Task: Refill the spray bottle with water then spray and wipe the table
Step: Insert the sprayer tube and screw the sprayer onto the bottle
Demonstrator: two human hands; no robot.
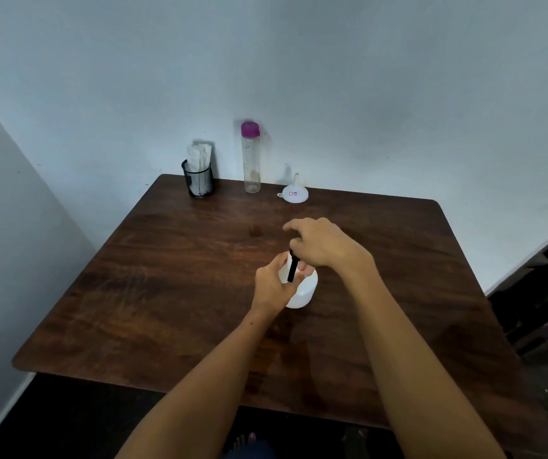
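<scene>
Both hands on white spray bottle (302, 289) at table (133, 293) centre: left hand (274, 284) fingers wrapped round body, right hand (319, 241) fingers clamped on black spray head (293, 266). Funnel (295, 193), water bottle (251, 157) at 12 o'clock; tissue holder (198, 177) at 11.

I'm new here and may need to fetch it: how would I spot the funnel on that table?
Start at the dark wooden table and look along its far edge by the wall. Three things stand there: a black mesh cup of napkins, a tall clear bottle with a purple cap, and rightmost the funnel. It alone is small, white and upside down, spout pointing up.
</scene>
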